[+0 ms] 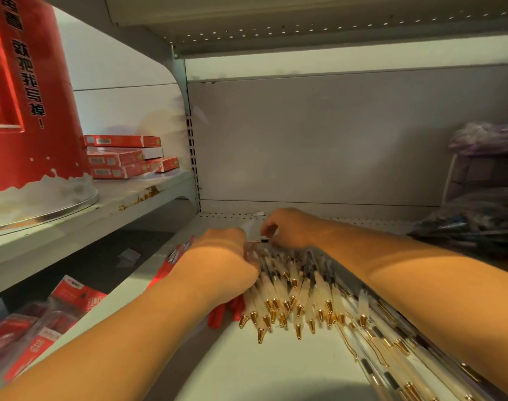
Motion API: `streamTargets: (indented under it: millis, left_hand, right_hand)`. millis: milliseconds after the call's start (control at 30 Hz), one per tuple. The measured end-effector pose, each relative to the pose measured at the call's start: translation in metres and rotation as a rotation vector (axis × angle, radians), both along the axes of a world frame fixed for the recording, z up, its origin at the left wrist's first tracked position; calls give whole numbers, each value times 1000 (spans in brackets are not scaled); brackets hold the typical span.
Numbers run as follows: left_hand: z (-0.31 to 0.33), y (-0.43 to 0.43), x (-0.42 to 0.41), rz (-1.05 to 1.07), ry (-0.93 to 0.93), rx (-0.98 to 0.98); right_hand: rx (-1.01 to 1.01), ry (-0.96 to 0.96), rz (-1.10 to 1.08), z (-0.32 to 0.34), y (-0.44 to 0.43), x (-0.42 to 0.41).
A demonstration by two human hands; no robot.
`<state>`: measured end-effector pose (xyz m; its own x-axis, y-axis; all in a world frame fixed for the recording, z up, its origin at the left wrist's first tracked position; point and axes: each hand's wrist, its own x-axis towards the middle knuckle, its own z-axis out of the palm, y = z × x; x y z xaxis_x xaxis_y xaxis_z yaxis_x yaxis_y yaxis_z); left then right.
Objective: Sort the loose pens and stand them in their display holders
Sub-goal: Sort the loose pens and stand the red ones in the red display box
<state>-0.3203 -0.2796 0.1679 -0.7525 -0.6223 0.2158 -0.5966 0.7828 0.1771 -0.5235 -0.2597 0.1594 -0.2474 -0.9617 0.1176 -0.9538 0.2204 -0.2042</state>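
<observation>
On the white shelf (247, 371), I see my left hand (221, 261) with fingers curled onto the heap of gold-tipped clear pens (305, 287), and my right hand (290, 227) just behind, pinching the dark end of one pen (261, 241).

I face the grey back panel (319, 140) of a metal shelving unit, with a slotted upright (190, 146) at its left edge. A perforated shelf (305, 27) sits overhead. To my left, a pale side shelf (125, 190) has rust stains (143, 198) along its lip. The light is dim and warm.
</observation>
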Motion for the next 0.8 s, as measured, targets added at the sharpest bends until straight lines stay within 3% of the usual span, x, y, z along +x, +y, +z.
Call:
streamTargets:
  millis: [467, 800]
  left_hand:
    - [-2, 3, -7, -78, 29, 129]
    - [-6, -2, -9, -101, 33, 122]
  right_hand:
    - [-147, 97, 107, 23, 52, -26]
    - [-37, 203, 363, 19, 109, 8]
